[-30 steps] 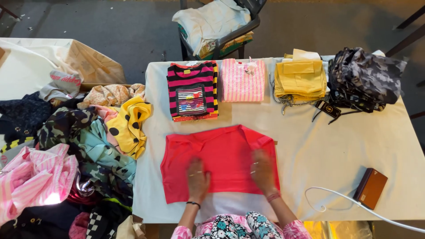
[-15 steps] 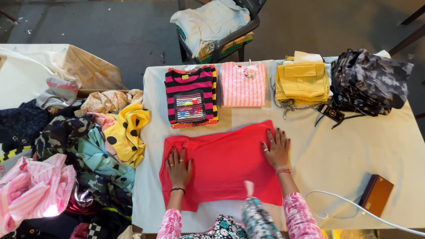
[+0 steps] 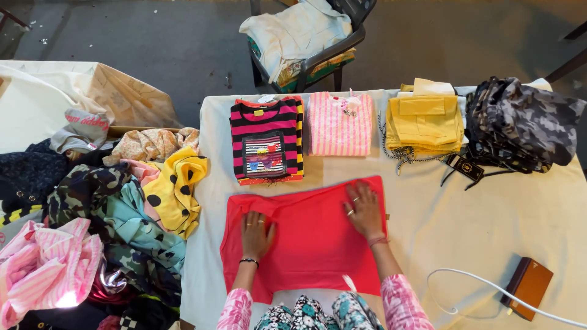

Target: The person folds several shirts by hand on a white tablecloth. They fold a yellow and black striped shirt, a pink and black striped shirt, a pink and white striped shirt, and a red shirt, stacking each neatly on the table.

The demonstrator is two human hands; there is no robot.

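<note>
- Left hand (image 3: 255, 232) and right hand (image 3: 364, 211) are laid flat, fingers spread, holding nothing, on the red shirt (image 3: 309, 235).
- Since a second ago, the shirt's sleeves have been folded in; hands moved outward.
- Striped shirt (image 3: 266, 141) lies just beyond.

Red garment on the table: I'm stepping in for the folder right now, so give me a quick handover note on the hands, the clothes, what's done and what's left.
Left hand: flat and open on the lower left of the red garment.
Right hand: flat and open on its upper right part, near the edge.
The red garment lies spread on the table, front centre, partly folded into a rough rectangle.
Done: four folded stacks along the far edge: striped shirt, pink striped top, yellow pile, camouflage pile.
Left: finish the red garment; the heap of unfolded clothes to the left looks unsorted.
</note>
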